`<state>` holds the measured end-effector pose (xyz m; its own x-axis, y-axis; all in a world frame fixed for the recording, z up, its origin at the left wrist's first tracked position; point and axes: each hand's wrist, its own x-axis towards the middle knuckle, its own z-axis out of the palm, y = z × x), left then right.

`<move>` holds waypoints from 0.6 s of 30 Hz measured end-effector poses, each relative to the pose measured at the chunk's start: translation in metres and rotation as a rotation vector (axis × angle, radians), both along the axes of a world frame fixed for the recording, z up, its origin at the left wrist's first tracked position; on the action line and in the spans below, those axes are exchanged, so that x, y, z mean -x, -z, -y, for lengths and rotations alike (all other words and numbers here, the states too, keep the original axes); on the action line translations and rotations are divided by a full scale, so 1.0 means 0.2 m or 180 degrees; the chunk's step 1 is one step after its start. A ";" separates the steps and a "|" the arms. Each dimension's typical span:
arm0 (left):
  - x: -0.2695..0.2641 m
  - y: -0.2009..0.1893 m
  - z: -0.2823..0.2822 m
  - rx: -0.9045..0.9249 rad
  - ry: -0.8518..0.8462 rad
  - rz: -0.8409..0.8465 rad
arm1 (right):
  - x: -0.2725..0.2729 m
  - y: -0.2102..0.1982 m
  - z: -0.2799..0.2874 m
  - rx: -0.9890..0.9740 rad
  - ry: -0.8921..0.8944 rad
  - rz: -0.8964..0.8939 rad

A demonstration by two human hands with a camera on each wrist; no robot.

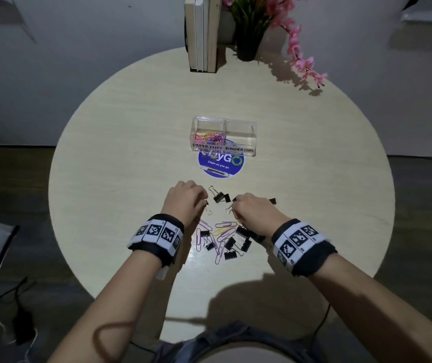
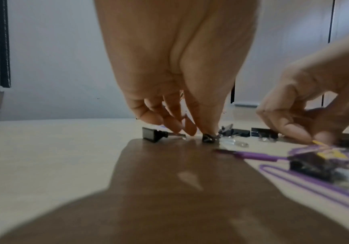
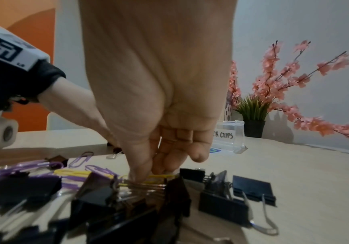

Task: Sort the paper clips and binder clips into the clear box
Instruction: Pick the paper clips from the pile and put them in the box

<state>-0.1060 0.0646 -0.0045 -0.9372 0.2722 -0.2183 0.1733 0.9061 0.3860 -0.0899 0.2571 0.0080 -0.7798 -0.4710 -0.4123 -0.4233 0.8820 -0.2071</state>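
Dim room, light from overhead-front pools on the counter; corners go dark. Person's shadow falls near the counter's close edge. Wide-angle bend at head view borders. Wrist views soft: near binder clips blurred, glare streaks on the surface.

Clear box behind the clip pile — books farthest back.

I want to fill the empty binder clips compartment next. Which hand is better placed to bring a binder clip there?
Left hand: it pinches a black binder clip. The right hand pinches a yellow paper clip.
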 end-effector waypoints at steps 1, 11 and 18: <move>-0.01 0.00 0.02 -0.0061 -0.0023 -0.0103 | 0.00 0.00 -0.01 -0.0055 -0.0054 -0.0043; -0.17 0.03 0.16 -0.0390 0.0517 0.0863 | -0.06 -0.04 0.01 0.0948 0.0773 0.0418; -0.17 0.06 0.11 -0.0342 0.0551 0.0724 | -0.10 0.01 0.09 0.0279 0.0196 0.0308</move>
<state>-0.0722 0.0436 -0.0158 -0.8052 0.4564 -0.3786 0.2196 0.8226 0.5246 -0.0700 0.2383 0.0055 -0.7670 -0.4611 -0.4463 -0.3432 0.8824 -0.3218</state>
